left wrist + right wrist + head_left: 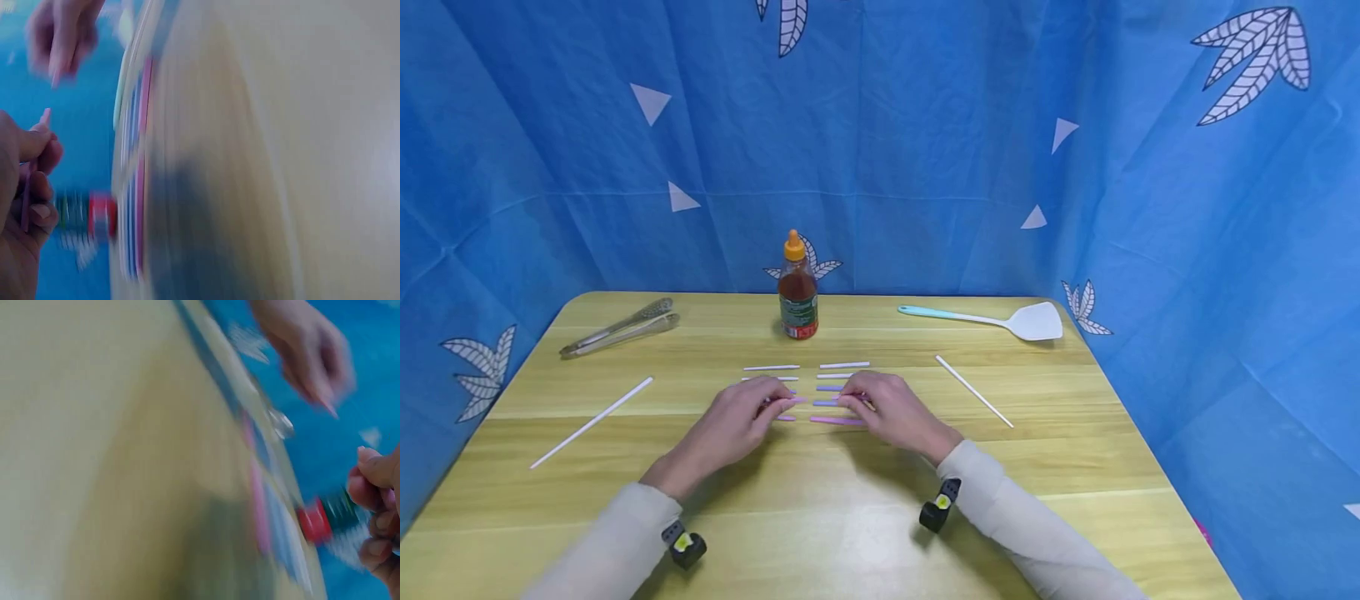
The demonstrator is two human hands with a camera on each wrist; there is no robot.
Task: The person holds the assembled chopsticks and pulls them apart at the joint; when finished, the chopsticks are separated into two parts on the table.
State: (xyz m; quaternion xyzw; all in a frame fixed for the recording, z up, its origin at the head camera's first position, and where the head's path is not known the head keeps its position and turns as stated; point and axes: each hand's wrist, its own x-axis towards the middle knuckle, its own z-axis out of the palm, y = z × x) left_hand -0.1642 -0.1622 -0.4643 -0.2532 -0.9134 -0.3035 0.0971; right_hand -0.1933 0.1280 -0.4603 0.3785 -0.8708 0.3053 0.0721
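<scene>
Above the middle of the table, my left hand (741,415) pinches a short pink stick (45,117) between thumb and fingers. Opposite it, my right hand (891,408) pinches another pink stick (55,79), which is mostly hidden by the fingers. Short sticks lie below the hands in two side-by-side columns. On the right are a white stick (844,365), a purple stick (825,403) and a pink stick (835,421); on the left, a white stick (771,367) shows at the top. The left hand partly covers its column. Both wrist views are blurred.
A sauce bottle (798,300) with an orange cap stands behind the sticks. Metal tongs (621,327) lie back left, a white-headed spatula (1033,322) back right. One long white stick (591,422) lies at left, another long white stick (973,392) at right. Blue curtain (925,150) surrounds the table.
</scene>
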